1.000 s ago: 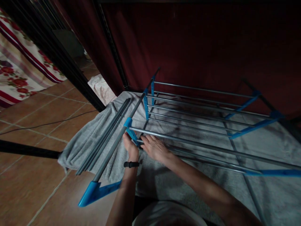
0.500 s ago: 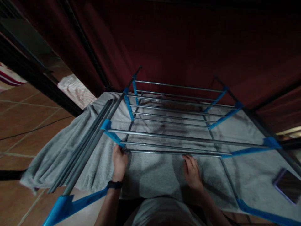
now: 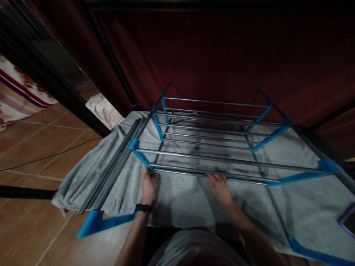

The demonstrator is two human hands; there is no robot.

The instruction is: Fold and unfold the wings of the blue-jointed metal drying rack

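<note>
Grey towel [image 3: 183,199] underlies a drying rack [image 3: 222,147]; left hand [image 3: 148,184] closed around its near-left blue bracket [image 3: 141,157], right hand [image 3: 220,186] gripping the nearest rod [image 3: 244,180].

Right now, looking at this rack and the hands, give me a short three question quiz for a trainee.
1. True or false: the left hand is at the blue bracket end of the nearest rail.
2. The right hand touches: A) the nearest rail, B) the loose grey rods, C) the phone.
3. What lies under the rack?

Key: 1 true. 2 A. 3 a grey towel.
</note>
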